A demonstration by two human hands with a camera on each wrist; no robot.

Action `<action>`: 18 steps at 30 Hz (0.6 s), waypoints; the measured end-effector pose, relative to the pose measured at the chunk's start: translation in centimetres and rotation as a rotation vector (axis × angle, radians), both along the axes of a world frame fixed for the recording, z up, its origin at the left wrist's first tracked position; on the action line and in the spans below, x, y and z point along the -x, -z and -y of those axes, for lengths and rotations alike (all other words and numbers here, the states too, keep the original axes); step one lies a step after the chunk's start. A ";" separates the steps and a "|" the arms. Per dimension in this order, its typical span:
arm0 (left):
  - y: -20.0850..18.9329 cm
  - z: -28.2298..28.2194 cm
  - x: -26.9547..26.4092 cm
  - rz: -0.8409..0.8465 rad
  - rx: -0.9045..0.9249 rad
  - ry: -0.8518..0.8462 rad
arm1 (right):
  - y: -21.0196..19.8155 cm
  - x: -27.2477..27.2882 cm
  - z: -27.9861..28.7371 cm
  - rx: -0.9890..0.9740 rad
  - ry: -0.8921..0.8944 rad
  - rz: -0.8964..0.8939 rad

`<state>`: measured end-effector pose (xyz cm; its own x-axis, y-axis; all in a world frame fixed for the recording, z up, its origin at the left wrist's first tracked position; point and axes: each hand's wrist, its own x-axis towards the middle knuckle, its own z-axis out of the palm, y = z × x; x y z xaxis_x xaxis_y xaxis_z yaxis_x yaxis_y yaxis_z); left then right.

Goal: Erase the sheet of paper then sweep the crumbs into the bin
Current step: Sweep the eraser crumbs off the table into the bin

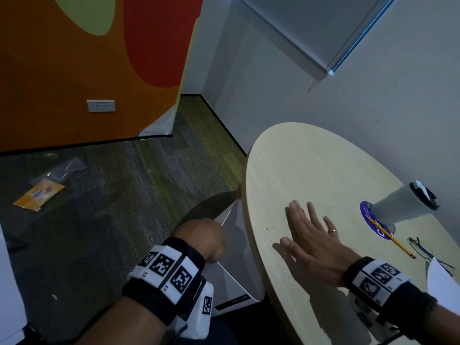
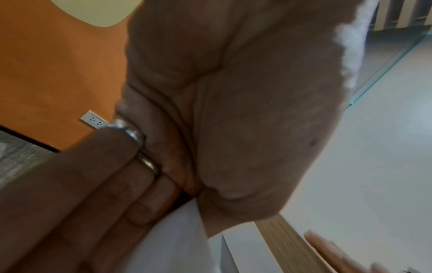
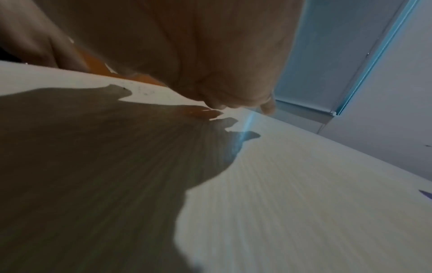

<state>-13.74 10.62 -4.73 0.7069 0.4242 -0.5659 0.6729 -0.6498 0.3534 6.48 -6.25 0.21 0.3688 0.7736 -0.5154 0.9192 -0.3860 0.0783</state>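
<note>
White bin (image 1: pixel 236 247) is being gripped at its rim by the left hand (image 1: pixel 201 239), just below the table (image 1: pixel 323 170) edge, catching crumbs (image 1: pixel 265 231) being swept left by the flat, open right hand (image 1: pixel 311 242).

Orange wall (image 1: pixel 62 83), grey-green carpet (image 1: pixel 124 195) — round pale wood table (image 1: pixel 323 165).

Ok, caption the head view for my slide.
Right hand flat on the round table, beside eraser crumbs; left hand holds the white bin at the table's edge.
</note>
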 end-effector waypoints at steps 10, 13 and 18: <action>-0.6 0.5 0.1 -0.009 -0.012 0.022 | 0.4 3.3 -0.5 -0.059 -0.242 -0.062; -0.4 0.4 0.1 -0.011 -0.019 0.028 | 0.2 2.2 -1.2 -0.006 -0.098 0.011; -0.3 0.3 -0.1 -0.010 -0.026 0.038 | 0.6 5.9 0.4 0.046 -0.336 -0.152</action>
